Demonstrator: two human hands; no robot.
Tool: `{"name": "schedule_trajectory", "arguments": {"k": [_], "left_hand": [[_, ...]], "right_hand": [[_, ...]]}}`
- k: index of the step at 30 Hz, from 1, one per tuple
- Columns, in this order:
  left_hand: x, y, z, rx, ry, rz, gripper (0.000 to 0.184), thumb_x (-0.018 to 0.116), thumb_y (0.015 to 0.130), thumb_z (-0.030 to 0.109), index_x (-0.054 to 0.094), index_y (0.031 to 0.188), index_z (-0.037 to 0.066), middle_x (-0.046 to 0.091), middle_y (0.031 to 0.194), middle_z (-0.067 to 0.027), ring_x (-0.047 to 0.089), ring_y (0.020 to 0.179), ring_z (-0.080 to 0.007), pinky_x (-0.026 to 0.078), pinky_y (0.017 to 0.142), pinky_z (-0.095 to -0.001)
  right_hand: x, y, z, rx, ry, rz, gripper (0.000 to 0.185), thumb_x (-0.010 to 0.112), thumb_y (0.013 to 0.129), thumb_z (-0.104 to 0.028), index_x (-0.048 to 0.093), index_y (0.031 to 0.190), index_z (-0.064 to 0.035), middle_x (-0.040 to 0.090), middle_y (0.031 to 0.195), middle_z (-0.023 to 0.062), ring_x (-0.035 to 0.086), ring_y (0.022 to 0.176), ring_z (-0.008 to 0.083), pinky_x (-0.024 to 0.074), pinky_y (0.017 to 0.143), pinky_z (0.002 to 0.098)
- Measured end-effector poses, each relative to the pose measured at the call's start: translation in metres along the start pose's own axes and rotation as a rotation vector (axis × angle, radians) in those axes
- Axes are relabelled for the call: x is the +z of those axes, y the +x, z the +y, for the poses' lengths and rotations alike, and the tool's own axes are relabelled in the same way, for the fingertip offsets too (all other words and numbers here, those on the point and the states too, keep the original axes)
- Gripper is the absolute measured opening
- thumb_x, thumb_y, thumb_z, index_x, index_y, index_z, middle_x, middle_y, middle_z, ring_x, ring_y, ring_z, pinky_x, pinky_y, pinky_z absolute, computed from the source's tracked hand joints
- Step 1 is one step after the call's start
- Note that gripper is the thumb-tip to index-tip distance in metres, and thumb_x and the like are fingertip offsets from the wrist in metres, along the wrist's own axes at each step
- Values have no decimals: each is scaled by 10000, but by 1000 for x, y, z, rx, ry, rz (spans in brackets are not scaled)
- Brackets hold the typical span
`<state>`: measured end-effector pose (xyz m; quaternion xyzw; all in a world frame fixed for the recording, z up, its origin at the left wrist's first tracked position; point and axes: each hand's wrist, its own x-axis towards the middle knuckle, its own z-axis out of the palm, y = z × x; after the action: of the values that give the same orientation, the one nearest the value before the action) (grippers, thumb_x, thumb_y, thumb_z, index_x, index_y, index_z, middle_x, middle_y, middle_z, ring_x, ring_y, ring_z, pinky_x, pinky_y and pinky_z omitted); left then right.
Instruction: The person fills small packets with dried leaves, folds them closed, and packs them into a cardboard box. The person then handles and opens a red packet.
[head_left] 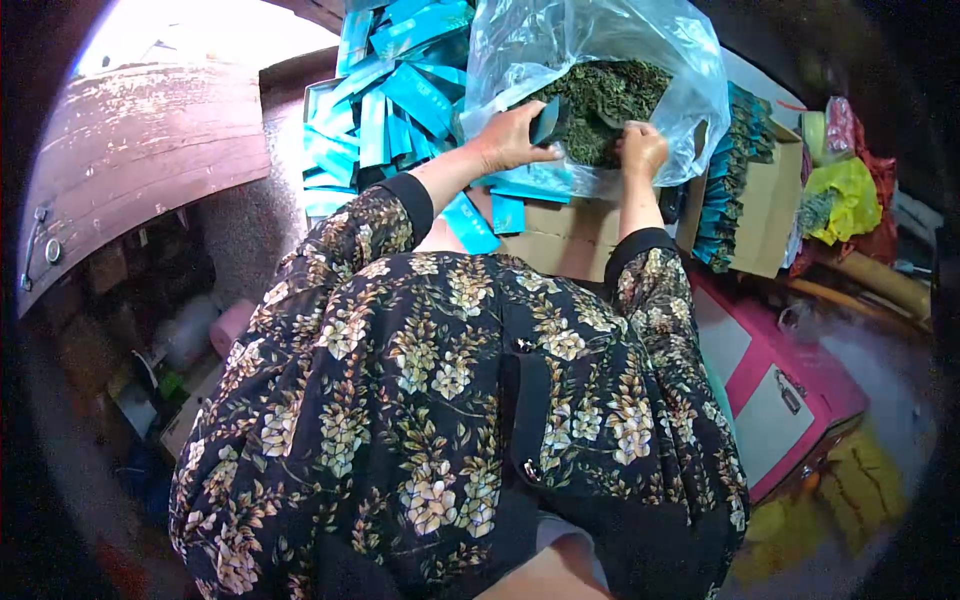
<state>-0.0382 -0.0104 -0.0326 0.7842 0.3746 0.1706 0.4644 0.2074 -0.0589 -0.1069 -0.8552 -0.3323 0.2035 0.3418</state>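
Observation:
My left hand [512,138] holds a small dark teal packet [549,121] between thumb and fingers, at the left edge of a heap of dried green leaves [625,85]. The leaves lie in a large clear plastic bag [695,45] with its mouth spread wide. Over the right side of the heap, my right hand [643,152] is closed with the fingertips pressed together; what they grip is hidden. Many flat blue packets [415,98] are piled in a box to the left of the bag. A few loose blue packets [468,224] lie nearer my body.
Right of the bag, a cardboard box [765,215] holds a row of upright blue packets with dark green tops [728,180]. Beyond it are yellow and red plastic bags [845,200]. A pink and white case [775,390] stands low on the right. At left is a worn wooden panel [160,150].

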Motion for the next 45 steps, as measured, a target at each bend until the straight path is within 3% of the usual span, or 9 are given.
{"name": "schedule_trajectory", "arguments": {"k": [3,6,11,22,26,30,35,39,45], "left_hand": [[2,-5,7,19,11,21,620,768,650,369,507,1100,32,587,894,-133,580,835,-249,459,775,-344],[0,-7,12,-44,11,-30,626,759,636,383,509,1095,38,588,952,-149,583,884,-284,458,790,-359],[1,-7,9,-59,-5,-70,633,760,629,375,508,1095,29,589,983,-160,584,912,-303,458,801,-364],[5,-2,-1,-43,2,-62,631,769,620,366,509,1095,43,588,974,-166,586,904,-304,459,794,-367],[0,4,2,-80,39,-69,625,773,627,358,507,1095,38,586,972,-162,577,915,-286,449,805,-361],[-1,15,12,-172,65,-91,624,772,632,357,506,1091,30,585,970,-166,569,924,-287,442,817,-360],[-3,22,7,-122,98,-61,638,767,631,366,503,1097,20,585,980,-180,564,936,-309,438,833,-367],[0,27,2,-90,50,-54,651,767,628,372,501,1103,14,583,988,-190,562,948,-317,437,842,-367],[3,33,6,-90,157,-40,655,774,623,359,499,1114,23,582,1005,-193,557,960,-324,434,849,-365]], "right_hand": [[-6,1,-23,-52,8,35,159,574,705,-190,701,744,-102,648,679,122,627,632,289,494,625,369],[-7,0,-29,-256,-41,97,137,573,701,-144,697,740,-101,654,711,112,628,650,270,499,646,358],[-5,0,-26,-361,60,217,138,563,706,-101,696,744,-97,654,736,105,627,664,265,500,665,352],[-13,-2,-45,-272,498,74,209,532,689,66,683,765,-58,631,723,81,601,581,149,489,544,252],[-32,-9,-53,-493,349,94,165,544,754,67,672,799,-27,626,739,55,604,588,121,503,544,233],[-47,-12,-54,-567,379,100,180,533,754,91,667,798,-21,626,757,54,610,605,124,512,558,237],[-56,-25,-61,-539,484,44,206,519,748,116,665,801,-18,624,767,64,616,614,135,514,551,245],[-61,-32,-62,-529,534,15,285,472,678,150,670,775,-30,628,746,66,601,601,121,499,539,237],[-64,-34,-60,-639,533,-40,294,468,673,159,666,783,-27,623,750,67,596,606,124,500,542,236]]}}
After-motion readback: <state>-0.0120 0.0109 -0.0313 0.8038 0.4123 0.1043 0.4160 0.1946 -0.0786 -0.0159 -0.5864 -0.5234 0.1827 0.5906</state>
